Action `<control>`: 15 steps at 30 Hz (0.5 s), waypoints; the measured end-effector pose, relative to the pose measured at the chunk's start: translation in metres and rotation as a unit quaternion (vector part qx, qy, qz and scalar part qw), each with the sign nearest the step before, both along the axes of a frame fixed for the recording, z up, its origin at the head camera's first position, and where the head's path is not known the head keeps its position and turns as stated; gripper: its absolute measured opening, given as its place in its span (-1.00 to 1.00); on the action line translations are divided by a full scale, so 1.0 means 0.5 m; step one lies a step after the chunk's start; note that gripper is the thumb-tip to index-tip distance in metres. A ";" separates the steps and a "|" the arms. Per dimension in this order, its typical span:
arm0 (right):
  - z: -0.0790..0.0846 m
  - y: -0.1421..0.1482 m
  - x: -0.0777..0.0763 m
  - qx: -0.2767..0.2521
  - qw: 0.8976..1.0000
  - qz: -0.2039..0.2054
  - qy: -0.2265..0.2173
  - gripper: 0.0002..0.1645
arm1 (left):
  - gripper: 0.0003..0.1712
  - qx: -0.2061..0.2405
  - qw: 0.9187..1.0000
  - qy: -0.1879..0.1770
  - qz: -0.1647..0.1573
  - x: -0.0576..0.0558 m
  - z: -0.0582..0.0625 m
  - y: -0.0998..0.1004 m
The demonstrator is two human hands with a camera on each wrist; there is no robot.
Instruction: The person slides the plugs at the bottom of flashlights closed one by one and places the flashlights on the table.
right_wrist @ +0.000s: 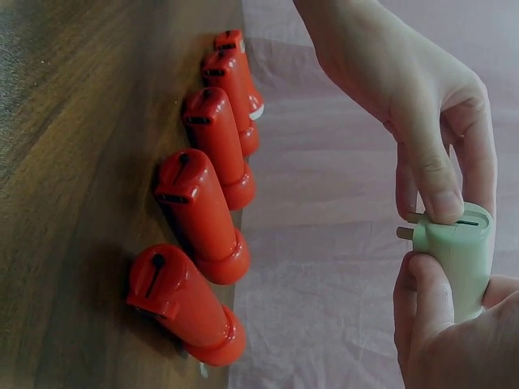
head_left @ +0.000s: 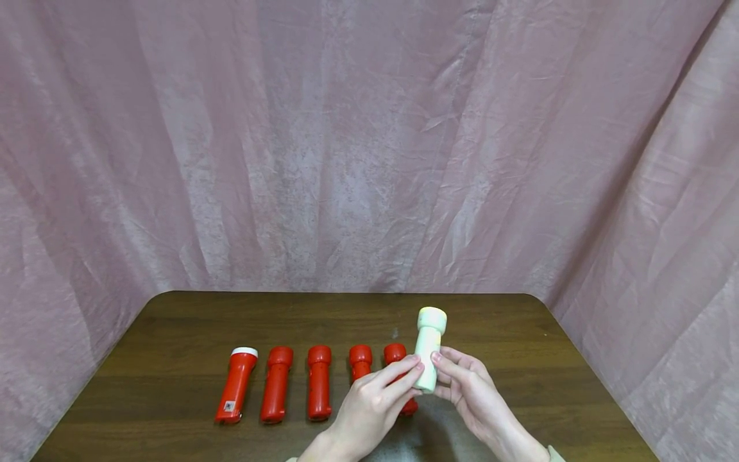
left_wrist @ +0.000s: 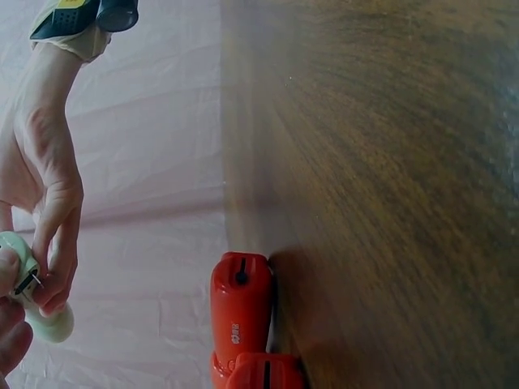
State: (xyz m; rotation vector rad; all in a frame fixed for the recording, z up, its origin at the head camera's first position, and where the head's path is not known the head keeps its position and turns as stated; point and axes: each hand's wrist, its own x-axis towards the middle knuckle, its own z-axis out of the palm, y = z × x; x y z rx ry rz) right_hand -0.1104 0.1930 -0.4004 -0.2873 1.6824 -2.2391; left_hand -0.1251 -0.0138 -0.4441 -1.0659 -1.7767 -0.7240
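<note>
Both hands hold a pale green flashlight [head_left: 428, 350] above the table, its wide head pointing up and away. My right hand [head_left: 476, 398] grips the body from the right, thumb along its side. At the tail end, my left hand [head_left: 369, 407] pinches the flashlight from the left. In the right wrist view, the left thumb [right_wrist: 444, 203] presses on the tail beside a dark slot. Two metal plug prongs [right_wrist: 405, 233] stick out from the tail's side there. Only the left fingertips [left_wrist: 10, 332] show at the edge of the left wrist view.
Several red flashlights [head_left: 319, 385] lie in a row on the brown wooden table [head_left: 173, 327], heads facing the back. The leftmost flashlight [head_left: 237, 385] has a white rim and a label; the rightmost ones are partly hidden behind my left hand. A pink curtain [head_left: 346, 160] hangs behind the table.
</note>
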 end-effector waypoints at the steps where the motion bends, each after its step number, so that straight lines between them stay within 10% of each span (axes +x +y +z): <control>1: 0.000 0.000 0.000 0.000 1.000 0.000 0.001 -0.79 | -0.61 0.000 1.000 0.000 0.000 0.000 0.000 0.000; 15: -0.007 -0.001 0.002 0.005 1.000 -0.007 -0.006 -0.76 | -0.65 0.000 1.000 0.003 0.008 0.000 0.001 0.000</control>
